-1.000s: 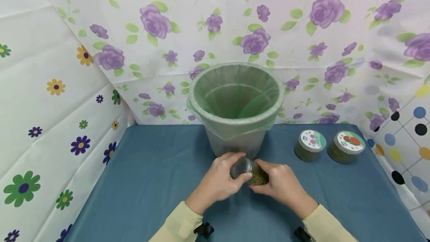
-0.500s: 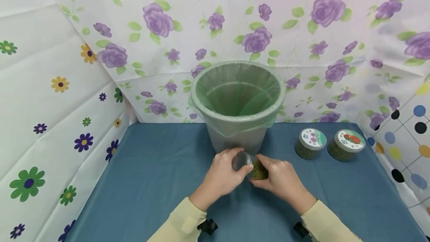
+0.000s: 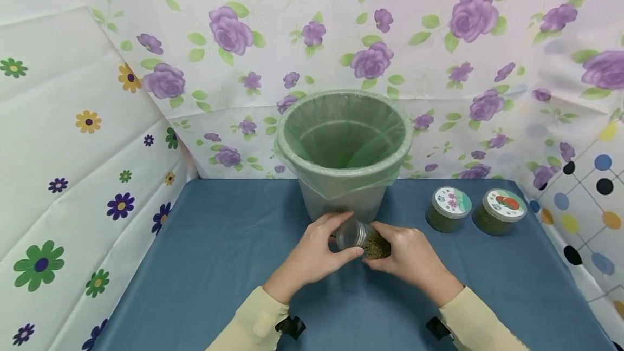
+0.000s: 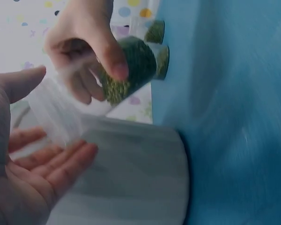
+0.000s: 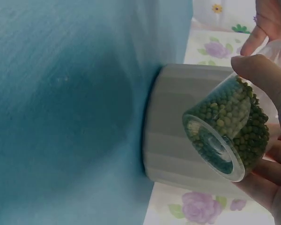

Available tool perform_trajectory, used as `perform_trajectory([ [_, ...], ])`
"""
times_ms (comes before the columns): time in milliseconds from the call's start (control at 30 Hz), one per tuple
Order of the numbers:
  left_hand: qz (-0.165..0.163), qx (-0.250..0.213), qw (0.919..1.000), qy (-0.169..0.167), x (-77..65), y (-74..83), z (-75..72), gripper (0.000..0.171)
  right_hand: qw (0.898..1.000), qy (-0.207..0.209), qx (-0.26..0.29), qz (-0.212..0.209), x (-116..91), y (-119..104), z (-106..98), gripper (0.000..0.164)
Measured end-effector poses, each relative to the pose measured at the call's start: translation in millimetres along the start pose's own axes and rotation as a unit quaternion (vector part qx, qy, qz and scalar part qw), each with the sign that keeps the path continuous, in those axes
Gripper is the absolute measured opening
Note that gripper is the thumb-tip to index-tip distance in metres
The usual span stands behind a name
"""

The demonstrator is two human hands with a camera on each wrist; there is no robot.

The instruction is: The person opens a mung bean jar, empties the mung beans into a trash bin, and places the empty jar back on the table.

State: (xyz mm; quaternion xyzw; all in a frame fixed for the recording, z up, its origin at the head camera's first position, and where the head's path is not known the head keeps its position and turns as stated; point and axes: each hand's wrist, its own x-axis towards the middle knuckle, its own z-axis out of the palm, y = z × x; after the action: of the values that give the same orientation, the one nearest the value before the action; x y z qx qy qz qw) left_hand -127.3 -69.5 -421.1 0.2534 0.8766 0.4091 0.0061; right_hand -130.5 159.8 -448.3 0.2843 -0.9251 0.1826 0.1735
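Observation:
My right hand grips a clear jar of green beans, thumb on one side and fingers on the other. The jar is tipped on its side just in front of the bucket, its base toward the right palm. From its other end a clear, cup-like piece with ridged rings extends leftward. Around that piece my left hand is spread. The left wrist view shows the left fingers loosely extended beside the clear piece, and the thumb apart from them. In the right wrist view the beans slope inside the jar.
A grey bucket with a green liner over its rim stands behind the hands. To the right, two lidded jars, one flower-topped and one red-topped, sit on the blue tablecloth. Floral sheets hang behind.
My left hand has loosened around the clear piece and drawn slightly left, showing more of it. The right hand keeps its grip on the bean jar, nearly in place.

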Motion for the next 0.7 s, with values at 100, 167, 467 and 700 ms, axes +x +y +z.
perform_trajectory([
  [100, 0.038, -0.010, 0.9992, -0.009, -1.2, -4.7, -4.2, 0.067, 1.000, -0.009, 0.007, 0.006, 1.4, 0.1, -2.1, 0.061],
  [167, 0.050, -0.016, 0.9985, -0.014, -1.7, -7.2, -5.7, 0.065, 1.000, -0.012, 0.009, 0.006, 2.0, 0.1, -2.8, 0.061],
  [467, 0.062, 0.011, 0.9980, 0.001, -2.6, -7.0, -3.2, 0.061, 1.000, -0.011, 0.019, 0.011, 1.9, 0.4, -0.2, 0.062],
  [700, 0.060, 0.021, 0.9978, 0.017, -3.0, -2.7, -1.8, 0.060, 1.000, 0.008, 0.018, 0.006, 0.6, 0.8, 2.8, 0.061],
])
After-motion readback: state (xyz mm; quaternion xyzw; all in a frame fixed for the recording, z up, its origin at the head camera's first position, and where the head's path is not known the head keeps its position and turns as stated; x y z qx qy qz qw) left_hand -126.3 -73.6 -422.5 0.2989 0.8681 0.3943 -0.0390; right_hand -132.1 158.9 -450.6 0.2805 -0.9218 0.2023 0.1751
